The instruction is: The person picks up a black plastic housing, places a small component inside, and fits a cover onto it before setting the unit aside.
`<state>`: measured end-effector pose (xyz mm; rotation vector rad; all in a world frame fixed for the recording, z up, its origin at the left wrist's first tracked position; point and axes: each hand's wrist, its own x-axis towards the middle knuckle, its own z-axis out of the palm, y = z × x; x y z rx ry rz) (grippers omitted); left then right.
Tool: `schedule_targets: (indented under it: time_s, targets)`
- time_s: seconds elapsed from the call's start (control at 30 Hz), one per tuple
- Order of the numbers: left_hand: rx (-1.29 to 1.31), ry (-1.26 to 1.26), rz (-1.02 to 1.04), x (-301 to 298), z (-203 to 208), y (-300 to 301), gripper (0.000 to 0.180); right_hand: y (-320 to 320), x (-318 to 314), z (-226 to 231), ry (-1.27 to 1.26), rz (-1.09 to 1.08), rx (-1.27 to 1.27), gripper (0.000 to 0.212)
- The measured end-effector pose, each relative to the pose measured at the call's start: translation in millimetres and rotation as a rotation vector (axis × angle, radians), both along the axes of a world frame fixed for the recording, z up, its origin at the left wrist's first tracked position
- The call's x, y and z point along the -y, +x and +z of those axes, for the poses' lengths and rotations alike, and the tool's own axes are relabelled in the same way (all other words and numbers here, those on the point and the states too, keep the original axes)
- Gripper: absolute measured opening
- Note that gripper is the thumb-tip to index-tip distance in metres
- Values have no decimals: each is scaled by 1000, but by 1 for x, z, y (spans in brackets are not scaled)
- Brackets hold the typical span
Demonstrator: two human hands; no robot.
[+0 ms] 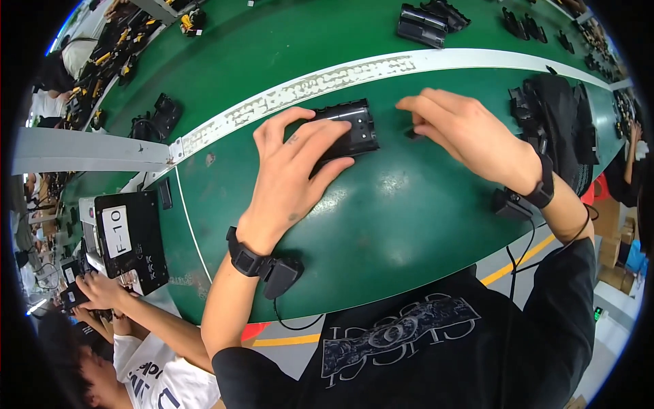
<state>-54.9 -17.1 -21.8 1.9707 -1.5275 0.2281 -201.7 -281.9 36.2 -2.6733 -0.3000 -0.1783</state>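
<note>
A black plastic housing (364, 126) lies on the green work surface in front of me. My left hand (279, 170) is closed around its left part, fingers over the top and thumb along the near side. Small round spots show on its right end. To the right of the housing, apart from it, my right hand (470, 136) is bent above the surface. At its fingertips is a small dark piece (412, 134), too small to name, which the fingers seem to pinch. Both wrists wear black straps with cabled modules.
Black housings and a dark bag-like bundle (555, 123) lie at the right. A white rail (470, 60) divides my surface from a green belt (272, 41) bearing more black parts. A black box (146, 252) stands at left, beside a co-worker's hand (102, 292).
</note>
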Motion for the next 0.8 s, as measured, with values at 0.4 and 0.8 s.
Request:
schedule_targets:
  time_s: [0.4,0.8]
  targets:
    - [-40,-9,22,2,-2,-6,51,38,-37,-26,-16,28,309,16]
    - [101,31,23,7,0,-4,45,75,-26,-9,-275,247,161,13]
